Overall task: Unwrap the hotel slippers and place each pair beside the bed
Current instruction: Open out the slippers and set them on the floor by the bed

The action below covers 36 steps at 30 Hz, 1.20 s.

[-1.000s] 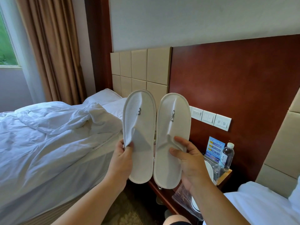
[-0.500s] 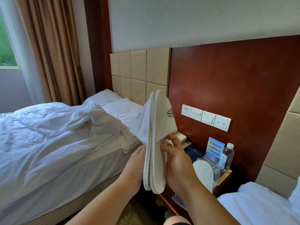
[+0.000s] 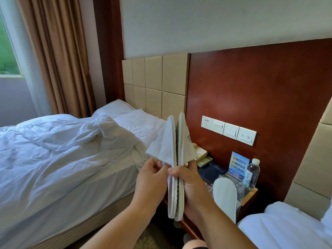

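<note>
You are holding the slipper pair [image 3: 175, 169] sole to sole, upright, above the gap between the beds.
Your left hand [image 3: 152, 182] and right hand [image 3: 191, 187] fingers are clamping it; the logo is probably grey, mostly hidden.

You hold the pair of slippers [image 3: 175, 169] upright, sole to sole, between your left hand [image 3: 152, 178] and your right hand [image 3: 193, 187], in front of the nightstand [image 3: 248, 194]. The left bed [image 3: 62, 168] lies to your left, the right bed [image 3: 283, 229] at lower right, the nightstand between them. On the nightstand, a telephone [image 3: 200, 154] sits at the back left, a water bottle [image 3: 253, 173] at the right, and another slipper [image 3: 225, 196] leans at the front. The switch panel [image 3: 229, 130] hangs on the wall above.
</note>
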Motion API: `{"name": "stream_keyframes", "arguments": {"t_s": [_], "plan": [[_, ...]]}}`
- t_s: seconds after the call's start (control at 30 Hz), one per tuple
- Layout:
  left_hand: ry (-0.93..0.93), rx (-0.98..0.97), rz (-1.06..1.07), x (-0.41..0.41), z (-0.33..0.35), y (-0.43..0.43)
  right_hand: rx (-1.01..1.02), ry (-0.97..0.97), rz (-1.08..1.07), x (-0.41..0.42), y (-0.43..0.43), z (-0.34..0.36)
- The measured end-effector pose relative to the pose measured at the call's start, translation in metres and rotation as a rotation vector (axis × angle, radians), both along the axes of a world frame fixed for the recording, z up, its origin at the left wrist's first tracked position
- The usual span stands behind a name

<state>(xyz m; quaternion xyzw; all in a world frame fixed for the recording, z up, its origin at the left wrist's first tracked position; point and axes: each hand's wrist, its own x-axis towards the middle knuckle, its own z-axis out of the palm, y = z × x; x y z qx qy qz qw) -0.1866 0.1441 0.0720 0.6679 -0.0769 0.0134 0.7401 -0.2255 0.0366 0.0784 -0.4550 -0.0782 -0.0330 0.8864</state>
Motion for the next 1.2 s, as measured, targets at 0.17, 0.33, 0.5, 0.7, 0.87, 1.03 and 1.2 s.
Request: {"name": "stream_keyframes", "arguments": {"t_s": [0.17,0.33,0.5,0.7,0.87,1.03,1.2], "plan": [[0.098,-0.123,-0.092,-0.001,0.021,-0.005,0.074,-0.009,0.057,0.004,0.002,-0.001],[0.191,-0.394,-0.106,0.011,0.036,-0.002,0.099,0.025,0.116,0.001,0.002,0.001],[0.09,-0.162,-0.061,0.009,0.031,-0.006,0.167,0.032,0.163,-0.003,0.008,0.005],[-0.107,0.157,-0.102,0.006,0.04,-0.007,0.196,0.064,0.165,-0.005,0.005,0.003],[-0.294,0.136,0.02,0.0,0.04,-0.004,0.245,0.012,0.242,-0.004,0.003,0.007],[-0.296,0.252,0.05,0.0,0.047,0.004,0.236,0.022,0.266,-0.003,0.002,0.009],[-0.326,0.458,-0.03,0.003,0.05,0.008,0.24,0.045,0.277,-0.005,0.004,0.002]]}}
